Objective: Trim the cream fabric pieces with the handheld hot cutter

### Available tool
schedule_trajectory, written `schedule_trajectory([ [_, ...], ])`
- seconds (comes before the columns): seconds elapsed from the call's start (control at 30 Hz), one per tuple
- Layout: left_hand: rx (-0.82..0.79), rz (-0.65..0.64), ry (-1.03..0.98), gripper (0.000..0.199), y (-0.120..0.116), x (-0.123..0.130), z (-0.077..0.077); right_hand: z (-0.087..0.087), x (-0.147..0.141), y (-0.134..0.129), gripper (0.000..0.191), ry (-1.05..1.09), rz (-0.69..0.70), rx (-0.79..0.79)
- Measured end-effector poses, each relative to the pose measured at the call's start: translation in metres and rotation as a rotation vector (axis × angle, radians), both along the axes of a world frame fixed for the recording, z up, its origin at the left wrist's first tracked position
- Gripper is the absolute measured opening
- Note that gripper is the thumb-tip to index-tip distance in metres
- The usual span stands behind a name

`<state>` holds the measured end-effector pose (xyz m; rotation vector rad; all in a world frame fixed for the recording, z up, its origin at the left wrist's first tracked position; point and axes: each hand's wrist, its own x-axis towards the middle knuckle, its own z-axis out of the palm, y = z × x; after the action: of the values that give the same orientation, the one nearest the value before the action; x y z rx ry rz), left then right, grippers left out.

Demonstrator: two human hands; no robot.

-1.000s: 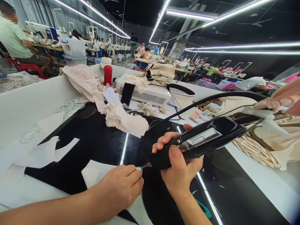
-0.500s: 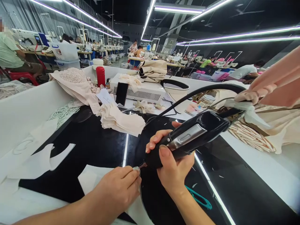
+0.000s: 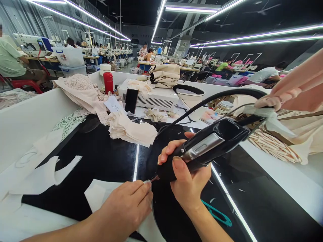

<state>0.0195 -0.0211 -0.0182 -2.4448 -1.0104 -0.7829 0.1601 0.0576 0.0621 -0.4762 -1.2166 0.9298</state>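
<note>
Little has moved: at lower centre, the right hand (image 3: 188, 176) grips the black tool (image 3: 204, 148), its tip (image 3: 154, 178) by the left hand (image 3: 130, 202) pinching pale cloth (image 3: 152, 226); slipping could nick fingers.

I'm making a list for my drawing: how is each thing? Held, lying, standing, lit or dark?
Left hand: closed over white cloth
Right hand: gripping black tool
Black tool: held, tilted
Cloth pile: stacked unevenly
Phone: propped up, screen dark
Red bottle: standing
Ceiling light: lit
</note>
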Motion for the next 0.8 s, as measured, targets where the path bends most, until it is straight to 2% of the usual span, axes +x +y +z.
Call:
schedule_trajectory([
  [0.43,-0.013,-0.001,0.011,0.019,0.0007,-0.0027,-0.0090,0.0044,-0.0004,0.0021,0.043,0.027,-0.028,0.018],
  [0.8,-0.014,0.011,0.024,0.020,-0.0026,0.0002,-0.0049,0.0020,0.0001,-0.0017,0.038,-0.022,-0.017,0.012],
])
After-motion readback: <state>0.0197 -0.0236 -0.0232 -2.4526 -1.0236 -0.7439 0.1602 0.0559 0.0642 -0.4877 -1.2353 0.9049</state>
